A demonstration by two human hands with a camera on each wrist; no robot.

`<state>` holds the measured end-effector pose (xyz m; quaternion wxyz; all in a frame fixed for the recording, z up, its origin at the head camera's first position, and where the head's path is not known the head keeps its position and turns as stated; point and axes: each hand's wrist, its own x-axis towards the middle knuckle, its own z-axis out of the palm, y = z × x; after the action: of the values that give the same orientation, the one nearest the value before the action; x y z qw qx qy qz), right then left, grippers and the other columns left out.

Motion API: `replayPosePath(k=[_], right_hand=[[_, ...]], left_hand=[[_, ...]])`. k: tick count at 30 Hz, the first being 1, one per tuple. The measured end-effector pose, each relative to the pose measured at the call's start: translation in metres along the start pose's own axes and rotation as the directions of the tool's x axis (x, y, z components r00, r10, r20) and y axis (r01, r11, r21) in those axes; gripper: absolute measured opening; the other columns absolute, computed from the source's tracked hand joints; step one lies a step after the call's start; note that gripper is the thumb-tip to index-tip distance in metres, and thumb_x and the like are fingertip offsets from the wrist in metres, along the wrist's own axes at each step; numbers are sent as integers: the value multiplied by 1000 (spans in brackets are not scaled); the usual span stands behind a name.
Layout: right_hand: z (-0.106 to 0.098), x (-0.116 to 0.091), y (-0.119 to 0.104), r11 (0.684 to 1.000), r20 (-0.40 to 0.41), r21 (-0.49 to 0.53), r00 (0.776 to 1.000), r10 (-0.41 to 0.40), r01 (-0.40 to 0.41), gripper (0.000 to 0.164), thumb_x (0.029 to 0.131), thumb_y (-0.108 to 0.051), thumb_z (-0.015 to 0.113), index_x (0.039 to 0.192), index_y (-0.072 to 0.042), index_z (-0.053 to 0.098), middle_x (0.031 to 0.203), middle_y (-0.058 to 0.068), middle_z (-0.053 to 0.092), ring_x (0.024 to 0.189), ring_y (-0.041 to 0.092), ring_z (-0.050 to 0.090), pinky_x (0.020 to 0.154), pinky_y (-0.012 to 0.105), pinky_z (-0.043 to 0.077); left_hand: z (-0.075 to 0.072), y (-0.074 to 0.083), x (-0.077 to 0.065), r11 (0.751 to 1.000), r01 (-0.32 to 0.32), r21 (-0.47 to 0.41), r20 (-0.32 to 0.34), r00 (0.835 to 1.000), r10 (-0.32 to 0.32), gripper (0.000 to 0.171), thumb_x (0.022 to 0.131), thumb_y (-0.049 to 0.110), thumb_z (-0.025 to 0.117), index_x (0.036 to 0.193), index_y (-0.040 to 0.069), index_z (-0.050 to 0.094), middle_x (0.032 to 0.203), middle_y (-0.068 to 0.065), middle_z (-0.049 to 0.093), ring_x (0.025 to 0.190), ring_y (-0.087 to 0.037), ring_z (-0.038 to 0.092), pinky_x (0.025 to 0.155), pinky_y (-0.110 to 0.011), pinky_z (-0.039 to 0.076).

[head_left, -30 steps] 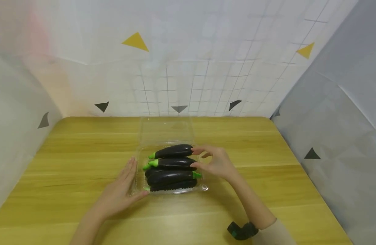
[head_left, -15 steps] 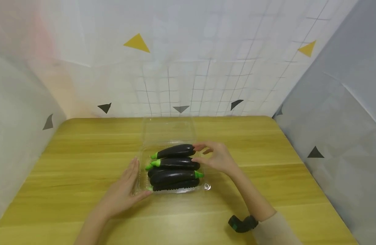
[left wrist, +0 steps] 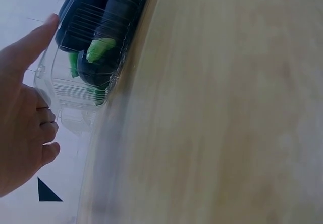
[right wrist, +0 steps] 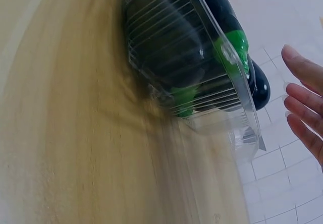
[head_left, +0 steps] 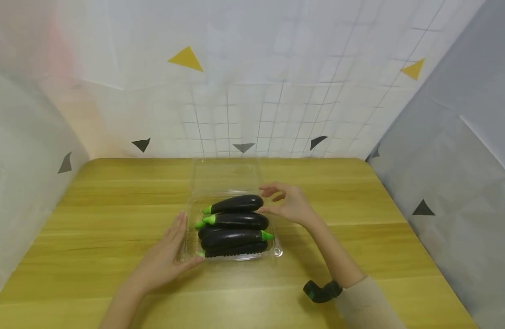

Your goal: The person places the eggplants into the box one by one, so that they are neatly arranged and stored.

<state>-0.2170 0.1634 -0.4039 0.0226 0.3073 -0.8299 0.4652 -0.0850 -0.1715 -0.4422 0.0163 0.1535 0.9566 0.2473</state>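
Note:
Several glossy dark eggplants (head_left: 231, 238) with bright green stems are piled in a clear plastic clamshell box (head_left: 188, 246). Its lid (head_left: 227, 176) lies folded back toward the wall. My left hand (head_left: 163, 258) rests against the box's left end, fingers extended along the side and thumb at the front corner. In the left wrist view that thumb reaches the rim. Beyond the box's right end, my right hand (head_left: 287, 205) hovers by the tip of the rearmost eggplant (head_left: 237, 203), fingers and thumb spread apart. The right wrist view shows a gap between those fingertips (right wrist: 292, 90) and the eggplants.
The box stands on a wood-grain table (head_left: 112, 196) toward its back edge. White sheeting (head_left: 244, 45) with grid lines and triangles rises behind, and grey sheeting (head_left: 462, 137) closes off the right. A black wrist device (head_left: 322, 292) is strapped by the right sleeve.
My right hand has drawn back and slightly up from the right ends of the rear eggplants. The left hand keeps its place at the box, and the eggplants lie as before.

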Motion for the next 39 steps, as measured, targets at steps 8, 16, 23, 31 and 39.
replayPosePath(k=[8,16,23,31,39], right_hand=[[-2,3,8,1000,-13,0,1000,24,-24,52,70,-22,88,116,-11,68,99,7,71,93,29,66,78,47,57],[0,8,18,998,-29,4,998,64,-64,47,72,-21,86,115,-10,68,100,5,71,94,28,66,78,41,57],[2,15,29,992,-55,-16,991,122,-123,45,74,-23,85,114,-10,68,103,10,71,95,20,65,78,36,57],[0,21,36,991,-56,6,989,136,-136,47,75,-22,84,116,-7,67,107,16,69,101,30,64,80,37,57],[-1,29,39,983,-66,-57,984,169,-172,48,77,-21,83,118,-2,65,114,14,67,108,30,61,84,38,56]], left_hand=[[0,-2,1,1000,9,13,-2,1000,-9,108,84,67,57,155,9,-1,161,-11,0,144,-36,11,112,-53,22],[1,-3,-2,1000,-9,11,-5,1000,9,107,84,66,57,155,7,2,161,-12,1,145,-35,11,111,-53,23],[2,-4,-4,1000,7,2,-7,1000,-7,107,84,67,57,155,10,0,161,-12,1,144,-36,11,110,-55,24],[2,-5,-3,1000,2,9,-17,1000,-2,107,84,69,55,155,9,2,161,-11,1,145,-35,12,110,-54,25],[1,-4,-3,1000,6,0,-17,1000,-6,108,83,70,54,155,9,2,161,-10,0,145,-34,11,110,-54,25]])
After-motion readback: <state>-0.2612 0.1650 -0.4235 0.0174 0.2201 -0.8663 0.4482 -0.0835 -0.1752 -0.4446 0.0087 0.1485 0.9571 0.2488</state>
